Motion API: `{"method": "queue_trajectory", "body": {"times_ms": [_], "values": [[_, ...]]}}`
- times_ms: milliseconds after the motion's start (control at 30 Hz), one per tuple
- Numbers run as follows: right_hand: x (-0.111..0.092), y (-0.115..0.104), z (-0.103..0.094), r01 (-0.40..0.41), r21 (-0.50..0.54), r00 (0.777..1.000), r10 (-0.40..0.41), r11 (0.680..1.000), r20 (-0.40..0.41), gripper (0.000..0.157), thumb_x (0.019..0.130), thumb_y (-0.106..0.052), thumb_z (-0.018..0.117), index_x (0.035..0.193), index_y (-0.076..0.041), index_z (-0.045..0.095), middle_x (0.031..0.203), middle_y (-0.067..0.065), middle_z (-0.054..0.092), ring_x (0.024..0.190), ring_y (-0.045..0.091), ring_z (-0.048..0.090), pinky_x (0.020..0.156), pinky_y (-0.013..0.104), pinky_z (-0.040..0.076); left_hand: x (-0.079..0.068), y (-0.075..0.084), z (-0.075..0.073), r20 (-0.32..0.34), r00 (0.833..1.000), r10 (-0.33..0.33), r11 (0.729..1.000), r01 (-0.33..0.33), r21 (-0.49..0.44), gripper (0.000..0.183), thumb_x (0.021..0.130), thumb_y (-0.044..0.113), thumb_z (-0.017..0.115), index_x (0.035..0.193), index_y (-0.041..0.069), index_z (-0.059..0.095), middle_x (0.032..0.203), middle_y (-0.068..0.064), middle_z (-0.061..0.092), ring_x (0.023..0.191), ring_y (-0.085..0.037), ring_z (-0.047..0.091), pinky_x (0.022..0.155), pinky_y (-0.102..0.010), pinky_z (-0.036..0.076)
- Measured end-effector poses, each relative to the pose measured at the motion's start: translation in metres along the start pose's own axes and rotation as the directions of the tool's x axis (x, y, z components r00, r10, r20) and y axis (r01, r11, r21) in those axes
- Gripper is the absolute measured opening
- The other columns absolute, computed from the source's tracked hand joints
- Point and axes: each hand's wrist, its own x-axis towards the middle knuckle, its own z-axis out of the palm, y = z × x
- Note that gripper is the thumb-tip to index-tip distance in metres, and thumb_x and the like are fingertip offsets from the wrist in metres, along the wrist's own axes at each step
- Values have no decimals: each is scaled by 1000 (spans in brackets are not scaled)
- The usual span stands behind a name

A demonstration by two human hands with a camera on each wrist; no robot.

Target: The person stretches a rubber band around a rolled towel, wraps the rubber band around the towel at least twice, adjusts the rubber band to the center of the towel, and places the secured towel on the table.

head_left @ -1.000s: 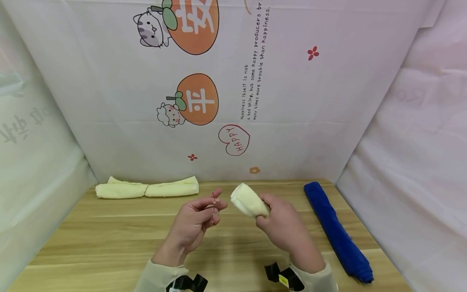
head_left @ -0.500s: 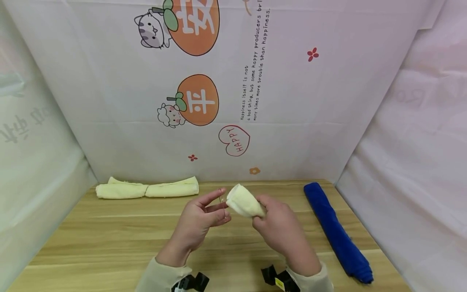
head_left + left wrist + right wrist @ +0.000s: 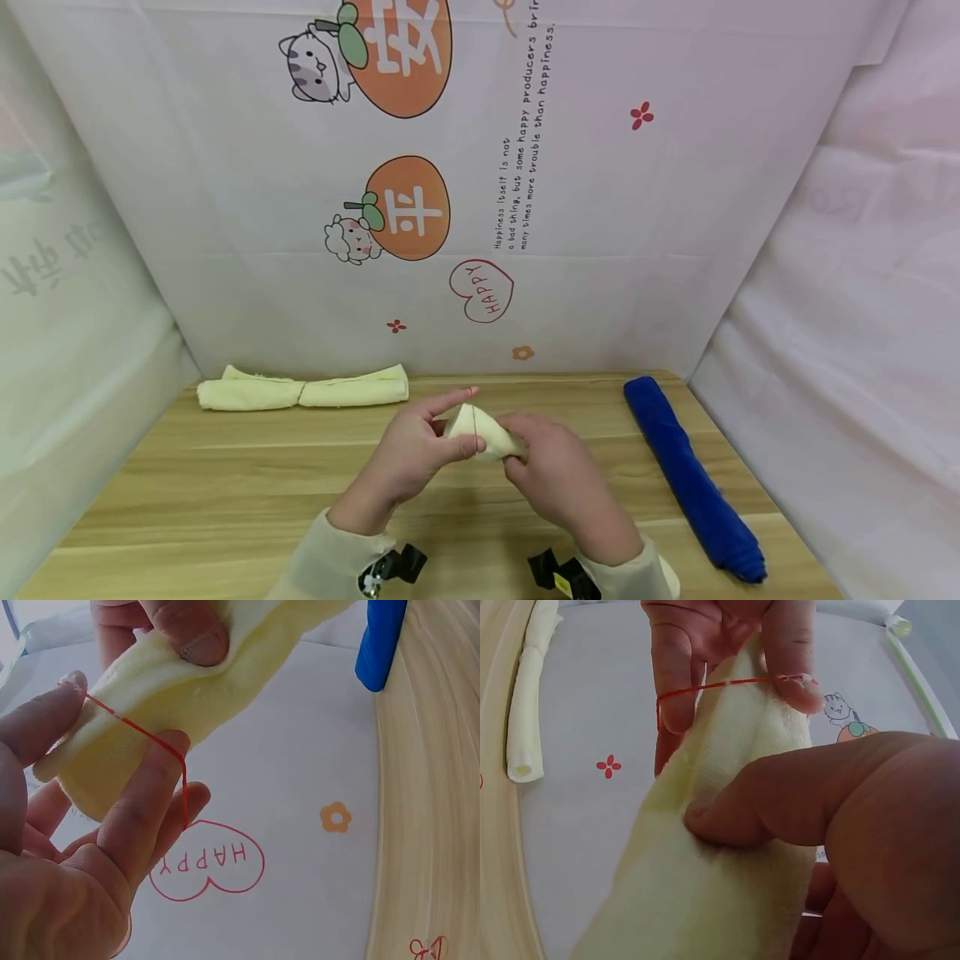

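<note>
Head view alone shows blue roll (image 3: 695,479) whole; left grip (image 3: 412,454) spreads red band (image 3: 139,728), right grip (image 3: 551,467) pinches cloth (image 3: 492,435).

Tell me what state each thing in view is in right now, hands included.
Left hand: fingers spread, stretching the red band
Right hand: gripping the held towel
Red band: taut, crossing the held towel's end
Held towel: rolled up, off the table
Other yellow towel: rolled, cinched midway
Blue towel: rolled, lying on the table

Our wrists (image 3: 360,507) angle inward, hands near each other — our left hand (image 3: 408,454) spreads its thumb and straight fingers apart, while our right hand (image 3: 553,467) curls in a grip, thumb pressing.
</note>
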Motion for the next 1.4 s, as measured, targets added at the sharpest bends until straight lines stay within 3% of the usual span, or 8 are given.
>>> {"method": "queue_trajectory", "body": {"times_ms": [133,333,567,800,933,1100,1233,1400], "values": [[0,1,1,55,-42,998,-56,998,-9,31,85,-3,74,113,-14,72,103,0,68,88,15,63,73,37,54,0,0,0,13,1000,3,999,-4,42,57,80,13,85,134,11,65,96,-13,71,82,-21,67,70,-34,57],[0,2,3,101,-63,995,-102,993,-3,28,87,-2,73,112,-15,74,98,-1,67,85,15,64,72,35,55,0,1,1,18,1000,5,997,-6,77,45,81,11,84,124,8,70,102,-12,69,77,-21,66,68,-35,57],[1,2,5,97,-57,995,-97,994,8,30,87,-2,71,114,-15,72,102,0,67,88,16,64,73,35,55,0,0,2,-11,1000,-12,996,13,86,33,82,9,83,113,6,73,101,-11,68,78,-22,67,69,-38,58],[3,1,6,78,-16,997,-78,997,16,32,84,-3,71,115,-13,71,101,0,65,79,11,58,67,31,51,-1,1,2,-24,1000,-13,992,16,128,24,83,11,82,106,9,76,98,-8,68,78,-21,66,68,-36,57],[2,2,7,42,58,999,-41,997,-15,33,84,-9,70,117,-13,70,105,-1,65,82,12,57,71,33,51,0,-1,1,-29,1000,-8,988,12,152,23,83,11,81,105,10,76,95,-8,68,77,-21,64,66,-36,56],[1,2,5,45,119,998,-39,992,-53,30,86,-13,73,116,-13,70,105,-4,65,94,12,59,79,38,52,0,-5,0,-47,999,-10,985,18,170,28,84,12,80,111,11,73,102,-9,66,79,-22,63,67,-36,55],[0,2,5,36,101,999,-35,994,-6,37,85,-18,78,120,-11,67,103,-7,63,86,9,56,72,32,50,1,-6,0,-61,998,-8,985,18,173,36,85,14,79,120,15,70,106,-9,63,84,-23,60,68,-37,55],[1,3,6,-22,103,999,17,994,48,40,84,-18,80,121,-12,65,94,-6,60,74,11,52,63,32,46,0,-6,1,-62,998,5,998,-1,57,53,85,9,78,135,15,60,122,-12,56,96,-25,63,74,-37,56]]}}
